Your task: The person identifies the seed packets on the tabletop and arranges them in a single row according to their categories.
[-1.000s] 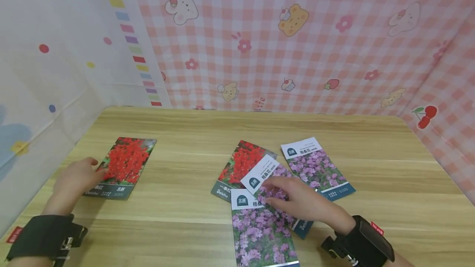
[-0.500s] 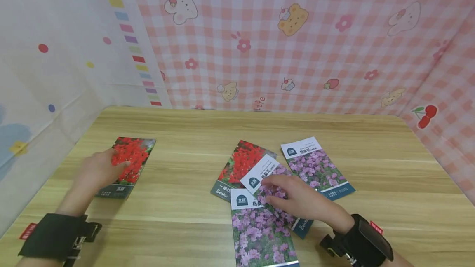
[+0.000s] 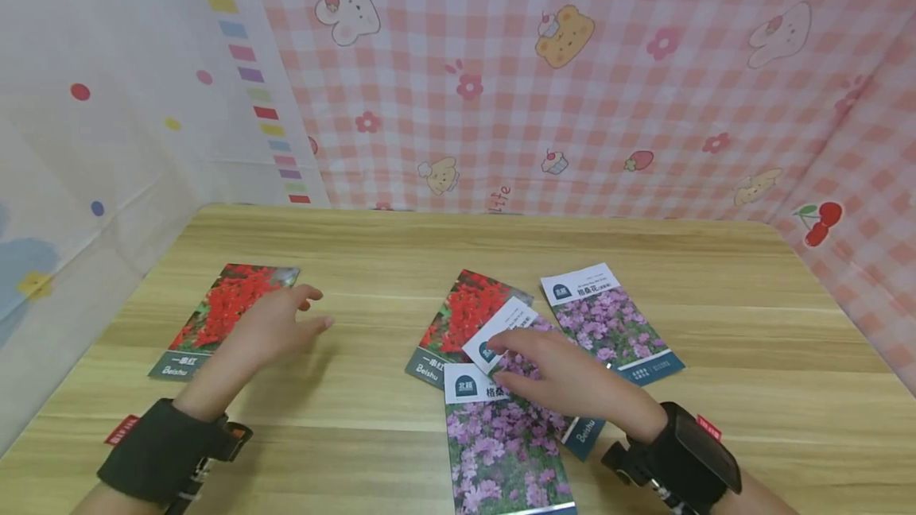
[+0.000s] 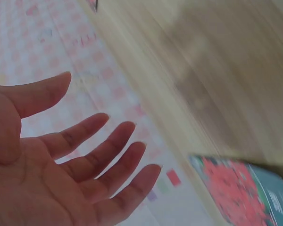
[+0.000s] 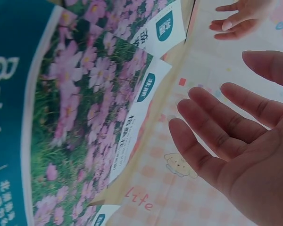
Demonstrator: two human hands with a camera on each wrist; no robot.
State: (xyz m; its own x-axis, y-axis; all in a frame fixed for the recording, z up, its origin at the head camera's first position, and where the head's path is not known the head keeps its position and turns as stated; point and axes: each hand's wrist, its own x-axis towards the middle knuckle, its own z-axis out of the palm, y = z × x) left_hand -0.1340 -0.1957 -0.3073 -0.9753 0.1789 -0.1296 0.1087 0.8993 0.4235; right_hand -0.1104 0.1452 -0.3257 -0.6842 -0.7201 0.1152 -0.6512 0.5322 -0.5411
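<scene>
My left hand (image 3: pixel 275 324) hovers over the right side of a red-flower seed packet (image 3: pixel 225 300) at the table's left. Its fingers are spread and loosely bent, with nothing in them in the left wrist view. Above a group of packets, my right hand (image 3: pixel 572 380) holds nothing; its fingers are relaxed in the right wrist view. Beneath it lies a purple-flower packet (image 3: pixel 511 319), partly hidden by the hand. This packet overlaps a second red-flower packet (image 3: pixel 468 312) behind it and a front purple-flower packet (image 3: pixel 501 451). Another purple-flower packet (image 3: pixel 608 324) lies at the group's right.
The wood-grain table (image 3: pixel 358 420) is backed by a pink checked cloth (image 3: pixel 458 46) with cartoon prints. A white cloth (image 3: pixel 93 149) with coloured dots hangs on the left. Black wrist straps (image 3: pixel 164 451) with small cameras are on both forearms.
My left hand has moved rightward across the left red-flower packet, uncovering its lower left corner. My right hand has shifted slightly left. The packets have stayed in place.
</scene>
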